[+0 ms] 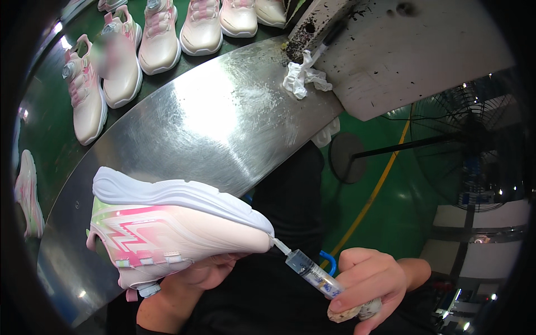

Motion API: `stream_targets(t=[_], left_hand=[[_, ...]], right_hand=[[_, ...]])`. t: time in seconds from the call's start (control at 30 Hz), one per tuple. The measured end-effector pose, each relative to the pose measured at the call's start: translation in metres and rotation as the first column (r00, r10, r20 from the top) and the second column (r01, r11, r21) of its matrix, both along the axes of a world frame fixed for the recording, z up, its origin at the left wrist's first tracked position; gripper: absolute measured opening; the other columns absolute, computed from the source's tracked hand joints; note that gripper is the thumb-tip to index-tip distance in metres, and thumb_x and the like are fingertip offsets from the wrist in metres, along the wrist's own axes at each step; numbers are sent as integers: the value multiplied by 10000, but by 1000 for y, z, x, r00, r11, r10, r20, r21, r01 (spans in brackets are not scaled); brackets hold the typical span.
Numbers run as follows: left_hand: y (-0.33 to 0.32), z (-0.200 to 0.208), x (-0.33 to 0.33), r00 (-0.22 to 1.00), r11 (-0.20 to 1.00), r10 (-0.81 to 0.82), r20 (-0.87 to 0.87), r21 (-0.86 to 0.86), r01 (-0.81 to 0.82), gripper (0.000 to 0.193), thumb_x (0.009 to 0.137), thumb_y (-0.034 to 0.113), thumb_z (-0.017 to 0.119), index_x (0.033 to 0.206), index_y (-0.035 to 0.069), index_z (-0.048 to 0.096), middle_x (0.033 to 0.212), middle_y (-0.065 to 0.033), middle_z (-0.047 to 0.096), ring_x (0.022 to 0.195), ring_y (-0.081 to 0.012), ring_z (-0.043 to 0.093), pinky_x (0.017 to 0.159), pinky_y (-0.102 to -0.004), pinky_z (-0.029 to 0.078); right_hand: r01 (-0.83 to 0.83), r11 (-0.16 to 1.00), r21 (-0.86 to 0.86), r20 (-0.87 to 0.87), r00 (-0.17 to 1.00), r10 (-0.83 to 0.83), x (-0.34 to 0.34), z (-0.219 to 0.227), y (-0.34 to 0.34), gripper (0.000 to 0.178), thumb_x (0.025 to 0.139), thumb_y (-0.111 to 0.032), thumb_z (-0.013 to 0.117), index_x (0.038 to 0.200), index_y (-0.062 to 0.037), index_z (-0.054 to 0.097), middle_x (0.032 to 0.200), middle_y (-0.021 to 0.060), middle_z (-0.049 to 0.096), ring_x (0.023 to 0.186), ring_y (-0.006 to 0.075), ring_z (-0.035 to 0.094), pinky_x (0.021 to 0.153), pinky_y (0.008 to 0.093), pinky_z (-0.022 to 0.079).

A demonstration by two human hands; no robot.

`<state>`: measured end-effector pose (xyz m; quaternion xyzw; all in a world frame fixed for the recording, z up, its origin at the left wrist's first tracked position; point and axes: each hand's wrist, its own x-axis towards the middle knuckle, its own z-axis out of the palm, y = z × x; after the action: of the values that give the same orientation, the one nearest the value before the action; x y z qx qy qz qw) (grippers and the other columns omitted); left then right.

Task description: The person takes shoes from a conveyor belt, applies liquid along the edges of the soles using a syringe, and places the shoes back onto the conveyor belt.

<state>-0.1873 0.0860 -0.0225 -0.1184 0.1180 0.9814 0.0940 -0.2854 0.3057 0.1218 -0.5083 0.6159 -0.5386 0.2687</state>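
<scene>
My left hand grips a pink and cream sneaker from beneath, its fingers partly hidden behind the upper. The shoe is turned over, with its white sole facing up and its toe pointing right. My right hand is closed round the rear end of a clear plastic syringe. The pale tip of the syringe meets the toe of the shoe, at the seam between sole and upper. How much is inside the barrel I cannot tell.
Several matching sneakers stand in a row on a green surface beyond the metal tabletop. Crumpled white tissue lies by a dark-stained post. Right of the table, a black stand fan rises from the green floor.
</scene>
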Motion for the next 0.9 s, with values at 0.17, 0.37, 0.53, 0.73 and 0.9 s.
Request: stream_targets(t=[0.17,0.37,0.53,0.73,0.9], left_hand=[[2,4,-8,998,995,65,-9,75,-64,643,777,-64,652,1349,92,404,1207,-135,568,1053,-248,610,877,-355,543],[3,2,-18,988,988,97,-116,127,-82,593,821,-47,643,1346,107,414,1248,-119,556,1104,-246,593,897,-356,547],[3,3,-18,994,978,71,-80,203,-54,493,831,-11,650,1286,81,486,1204,-123,587,1108,-260,590,888,-331,554],[1,19,-17,996,984,56,-75,174,-42,418,853,74,656,1248,46,520,1160,-138,612,1087,-276,604,835,-312,575],[1,22,-19,997,984,54,-56,173,-44,435,862,95,653,1267,45,503,1174,-158,605,1095,-286,605,811,-303,585]], right_hand=[[20,999,-25,-121,992,-22,3,-2,-5,504,750,-396,762,1008,16,632,846,61,683,628,200,588,538,333,320],[54,998,-11,-296,954,-55,6,-3,-16,414,765,-363,750,976,-21,651,779,4,643,513,156,457,489,297,298],[136,988,67,-596,800,-69,15,-15,-21,347,728,-350,777,966,-113,687,800,-28,644,549,127,393,488,254,285],[224,974,-10,-728,667,-161,21,-31,-29,280,676,-366,794,890,-210,703,735,-84,604,576,109,300,461,221,228],[209,978,-22,-761,631,-152,22,-42,-20,282,668,-353,798,887,-210,694,728,-88,601,567,108,298,465,222,230]])
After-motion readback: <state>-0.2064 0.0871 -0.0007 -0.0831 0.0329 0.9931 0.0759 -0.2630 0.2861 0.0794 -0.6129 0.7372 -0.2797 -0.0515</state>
